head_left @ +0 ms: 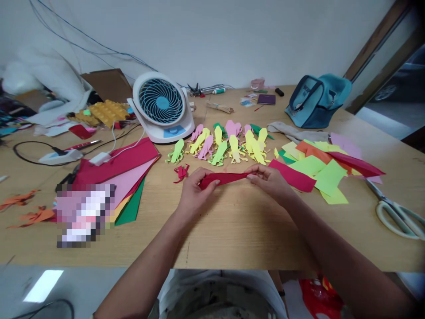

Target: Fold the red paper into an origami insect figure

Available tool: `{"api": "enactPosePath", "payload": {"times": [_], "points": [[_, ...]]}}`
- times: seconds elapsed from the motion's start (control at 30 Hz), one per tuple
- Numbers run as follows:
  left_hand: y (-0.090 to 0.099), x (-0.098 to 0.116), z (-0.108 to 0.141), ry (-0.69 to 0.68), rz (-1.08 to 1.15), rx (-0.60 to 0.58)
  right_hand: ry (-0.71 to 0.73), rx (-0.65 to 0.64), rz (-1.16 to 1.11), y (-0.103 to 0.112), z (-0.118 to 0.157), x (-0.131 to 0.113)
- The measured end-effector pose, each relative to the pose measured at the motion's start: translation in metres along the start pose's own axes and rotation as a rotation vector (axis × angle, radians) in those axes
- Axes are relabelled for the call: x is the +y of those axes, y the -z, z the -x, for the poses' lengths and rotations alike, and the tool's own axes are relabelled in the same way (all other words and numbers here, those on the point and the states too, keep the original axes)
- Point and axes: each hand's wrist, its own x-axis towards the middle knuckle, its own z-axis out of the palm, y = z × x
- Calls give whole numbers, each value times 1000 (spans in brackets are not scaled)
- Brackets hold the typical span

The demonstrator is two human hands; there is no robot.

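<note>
A folded strip of red paper (227, 178) is stretched between my two hands, just above the wooden table. My left hand (198, 188) pinches its left end, thumb in front. At the narrower right end, the fingers of my right hand (265, 179) are closed on the paper. Behind them stand rows of cut paper figures (234, 148) in yellow, green and pink. A small red paper figure (181, 173) lies just left of my left hand. To the right, a red paper piece (294, 176) lies beside green and yellow sheets (330, 177).
A white fan (162, 104) stands at the back left. Stacked coloured paper (129, 177) and orange paper figures (36, 216) lie at the left. Scissors (395, 210) rest at the right, with a blue bag (314, 104) farther back. The table's front edge (232, 269) is near me.
</note>
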Motion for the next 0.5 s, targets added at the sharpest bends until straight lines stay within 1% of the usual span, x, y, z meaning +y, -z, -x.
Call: {"api": "enactPosePath", "payload": {"times": [0.07,0.1,0.23,0.33,0.4,0.5], "points": [[1,2,1,-135,-138,25,4,-21,-35,-1,1,-4],[1,2,2,-181,-198,20,4,-32,-46,-1,2,-6],[0,-2,6,-265,-367,-59,8,-53,-78,-3,2,-9],[-3,-6,7,-329,-384,-119,-1,-65,-89,-2,0,-4],[-4,-8,8,-369,-363,-176,-13,-81,-51,0,-1,0],[-6,-10,9,-363,-355,-288,25,-118,148,4,-2,5]]}}
